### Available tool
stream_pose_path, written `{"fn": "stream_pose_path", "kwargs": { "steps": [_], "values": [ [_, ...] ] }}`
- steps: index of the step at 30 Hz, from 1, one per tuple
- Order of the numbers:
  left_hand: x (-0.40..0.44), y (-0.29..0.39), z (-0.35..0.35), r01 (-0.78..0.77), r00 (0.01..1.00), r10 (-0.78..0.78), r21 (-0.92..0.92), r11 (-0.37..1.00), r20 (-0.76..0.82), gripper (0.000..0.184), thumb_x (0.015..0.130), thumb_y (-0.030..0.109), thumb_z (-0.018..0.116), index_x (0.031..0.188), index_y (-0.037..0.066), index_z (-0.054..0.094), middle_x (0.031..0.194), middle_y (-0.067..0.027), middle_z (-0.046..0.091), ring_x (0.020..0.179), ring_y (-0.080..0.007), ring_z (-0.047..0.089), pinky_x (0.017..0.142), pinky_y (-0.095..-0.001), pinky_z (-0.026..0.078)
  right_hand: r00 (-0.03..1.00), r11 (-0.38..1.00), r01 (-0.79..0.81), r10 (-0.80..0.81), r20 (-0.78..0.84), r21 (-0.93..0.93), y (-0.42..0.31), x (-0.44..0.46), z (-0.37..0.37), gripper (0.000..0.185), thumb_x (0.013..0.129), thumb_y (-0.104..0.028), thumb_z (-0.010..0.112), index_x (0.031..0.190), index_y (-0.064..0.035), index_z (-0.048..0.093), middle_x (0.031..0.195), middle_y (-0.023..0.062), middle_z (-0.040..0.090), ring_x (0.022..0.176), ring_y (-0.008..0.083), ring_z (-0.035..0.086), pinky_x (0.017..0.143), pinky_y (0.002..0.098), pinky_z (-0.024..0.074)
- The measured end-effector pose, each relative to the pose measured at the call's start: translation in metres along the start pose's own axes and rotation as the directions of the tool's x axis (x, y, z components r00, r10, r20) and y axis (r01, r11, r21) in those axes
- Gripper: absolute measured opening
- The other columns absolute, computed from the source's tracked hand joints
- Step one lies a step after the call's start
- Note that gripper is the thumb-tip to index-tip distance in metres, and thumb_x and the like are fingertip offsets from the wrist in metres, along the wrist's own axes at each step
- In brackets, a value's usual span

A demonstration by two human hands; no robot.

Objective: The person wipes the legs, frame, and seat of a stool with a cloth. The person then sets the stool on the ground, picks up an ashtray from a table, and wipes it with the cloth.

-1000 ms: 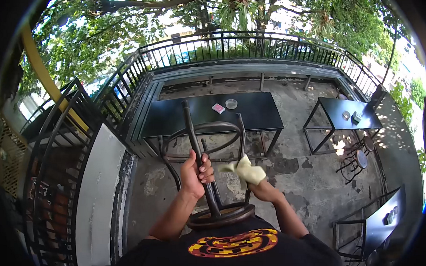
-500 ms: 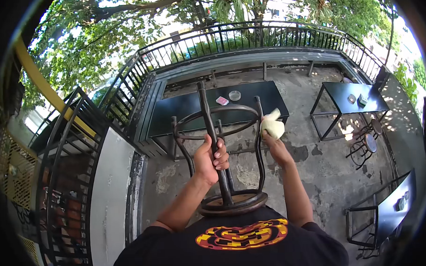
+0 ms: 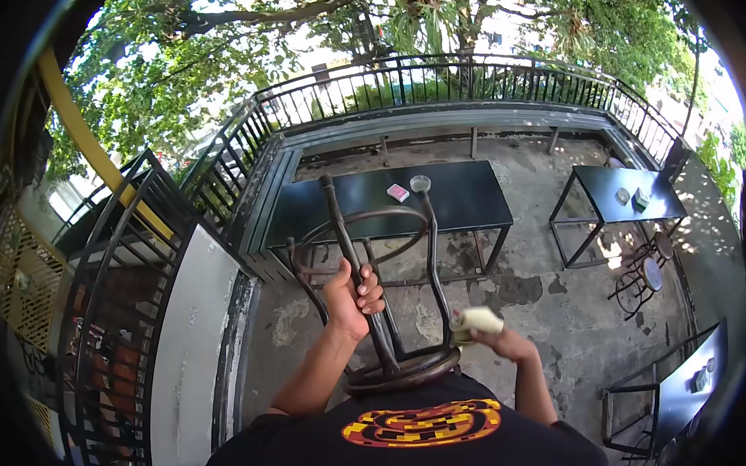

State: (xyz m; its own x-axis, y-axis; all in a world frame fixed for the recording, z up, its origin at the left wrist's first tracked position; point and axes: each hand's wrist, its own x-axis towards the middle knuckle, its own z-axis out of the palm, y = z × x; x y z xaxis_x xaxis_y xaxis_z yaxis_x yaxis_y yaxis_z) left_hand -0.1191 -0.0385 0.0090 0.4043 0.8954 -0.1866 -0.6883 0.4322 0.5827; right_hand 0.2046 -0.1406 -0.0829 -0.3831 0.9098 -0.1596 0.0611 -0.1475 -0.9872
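A dark metal stool (image 3: 432, 260) is held upside down against my chest, its round seat (image 3: 407, 371) low and its legs pointing up and away. My left hand (image 3: 352, 298) is wrapped around one of the legs, with the thumb on the left side of it. In my right hand (image 3: 506, 340) is a pale yellow cloth (image 3: 476, 321), bunched up beside the lower part of the right leg, near the seat rim. The cloth is slightly blurred, and I cannot tell whether it touches the metal.
Ahead stands a long black table (image 3: 461, 181) with a red-and-white pack (image 3: 398, 193) and a glass ashtray (image 3: 420, 184). Two more black tables (image 3: 597, 184) are on the right, with small stools (image 3: 650, 274) between them. Railings and a bench (image 3: 435, 118) border the patio.
My right hand and the cloth have moved down the right leg toward the seat. The stool and my left hand have shifted slightly left and down in view.
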Motion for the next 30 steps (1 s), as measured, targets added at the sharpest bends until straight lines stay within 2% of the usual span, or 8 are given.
{"fn": "stream_pose_path", "kwargs": {
  "steps": [4, 7, 8, 12, 18, 19, 22, 30],
  "values": [
    [-0.003, -0.007, 0.024, 0.044, 0.997, -0.046, 0.039, 0.998, 0.061, 0.049, 0.105, 0.058, 0.043, 0.089, 0.013, 0.051, 0.065, 0.0057, 0.036, 0.05, -0.0067, 0.028, 0.047, -0.0236, 0.024, 0.971, 0.958, 0.171, -0.203, -0.128, -0.229, -0.006, 0.063, -0.032, 0.039, 0.101, -0.017, 0.064, 0.139, -0.0064, 0.058, 0.127, 0.0036, 0.066, 0.114, 0.0146, 0.06, 0.101, 0.0322, 0.0482],
    [-0.002, -0.012, 0.031, 0.094, 0.987, -0.101, 0.064, 0.994, 0.123, 0.05, 0.105, 0.059, 0.042, 0.09, 0.012, 0.051, 0.065, 0.0055, 0.035, 0.05, -0.0069, 0.028, 0.047, -0.0241, 0.024, 0.863, 0.948, 0.318, -0.294, -0.411, -0.012, -0.032, 0.115, -0.04, 0.037, 0.106, -0.02, 0.059, 0.14, -0.0075, 0.059, 0.116, -0.0022, 0.063, 0.106, 0.0106, 0.058, 0.095, 0.029, 0.0473],
    [-0.004, -0.013, 0.031, 0.098, 0.987, -0.105, 0.061, 0.993, 0.125, 0.05, 0.105, 0.059, 0.042, 0.09, 0.012, 0.051, 0.065, 0.0055, 0.035, 0.051, -0.007, 0.028, 0.047, -0.0242, 0.024, 0.799, 0.925, 0.361, -0.372, -0.473, -0.119, -0.039, 0.128, -0.045, 0.041, 0.107, -0.023, 0.056, 0.146, -0.0095, 0.055, 0.114, -0.003, 0.063, 0.101, 0.0097, 0.057, 0.09, 0.0281, 0.0477],
    [-0.008, -0.01, 0.024, 0.083, 0.988, -0.087, 0.033, 0.996, 0.125, 0.05, 0.105, 0.059, 0.042, 0.09, 0.012, 0.051, 0.065, 0.0054, 0.035, 0.051, -0.0071, 0.028, 0.047, -0.0243, 0.024, 0.847, 0.942, 0.334, -0.316, -0.427, -0.033, -0.039, 0.122, -0.024, 0.043, 0.107, -0.023, 0.054, 0.148, -0.009, 0.054, 0.118, -0.0018, 0.061, 0.1, 0.0122, 0.056, 0.089, 0.0317, 0.0487],
    [-0.017, 0.001, -0.019, 0.015, 1.0, -0.015, -0.058, 0.998, -0.001, 0.049, 0.105, 0.059, 0.043, 0.089, 0.014, 0.049, 0.063, 0.0061, 0.036, 0.049, -0.0066, 0.029, 0.046, -0.024, 0.025, 0.982, 0.987, -0.151, 0.143, -0.121, -0.06, 0.102, 0.066, 0.001, 0.039, 0.097, -0.023, 0.069, 0.133, -0.0088, 0.068, 0.129, 0.0056, 0.07, 0.122, 0.0152, 0.061, 0.105, 0.0326, 0.046],
    [-0.018, 0.002, -0.025, -0.002, 1.0, 0.0, -0.065, 0.998, -0.028, 0.048, 0.105, 0.059, 0.043, 0.089, 0.014, 0.049, 0.064, 0.0062, 0.036, 0.049, -0.0064, 0.029, 0.046, -0.0239, 0.025, 0.987, 0.99, -0.138, 0.135, -0.087, -0.032, 0.051, 0.044, 0.025, 0.04, 0.096, -0.025, 0.07, 0.134, -0.0107, 0.069, 0.131, 0.004, 0.07, 0.125, 0.0162, 0.061, 0.107, 0.0318, 0.044],
    [-0.019, 0.004, -0.041, -0.012, 1.0, 0.009, -0.11, 0.994, -0.028, 0.049, 0.105, 0.059, 0.044, 0.09, 0.013, 0.05, 0.065, 0.0064, 0.037, 0.05, -0.0062, 0.029, 0.047, -0.023, 0.024, 0.997, 0.781, -0.079, 0.066, 0.044, 0.62, 0.086, 0.046, 0.034, 0.05, 0.093, -0.007, 0.064, 0.141, -0.0001, 0.052, 0.133, 0.0118, 0.066, 0.124, 0.0265, 0.061, 0.107, 0.0433, 0.046],
    [-0.027, 0.006, -0.068, -0.031, 0.99, 0.008, -0.165, 0.986, -0.139, 0.047, 0.107, 0.054, 0.041, 0.098, 0.01, 0.054, 0.073, 0.0038, 0.046, 0.056, -0.0063, 0.038, 0.051, -0.0218, 0.033, 0.971, 0.675, 0.059, -0.21, 0.115, 0.736, 0.041, 0.049, 0.012, 0.067, 0.077, -0.002, 0.065, 0.141, 0.0057, 0.05, 0.118, 0.0181, 0.068, 0.104, 0.0338, 0.069, 0.098, 0.046, 0.0511]
  ]
}}
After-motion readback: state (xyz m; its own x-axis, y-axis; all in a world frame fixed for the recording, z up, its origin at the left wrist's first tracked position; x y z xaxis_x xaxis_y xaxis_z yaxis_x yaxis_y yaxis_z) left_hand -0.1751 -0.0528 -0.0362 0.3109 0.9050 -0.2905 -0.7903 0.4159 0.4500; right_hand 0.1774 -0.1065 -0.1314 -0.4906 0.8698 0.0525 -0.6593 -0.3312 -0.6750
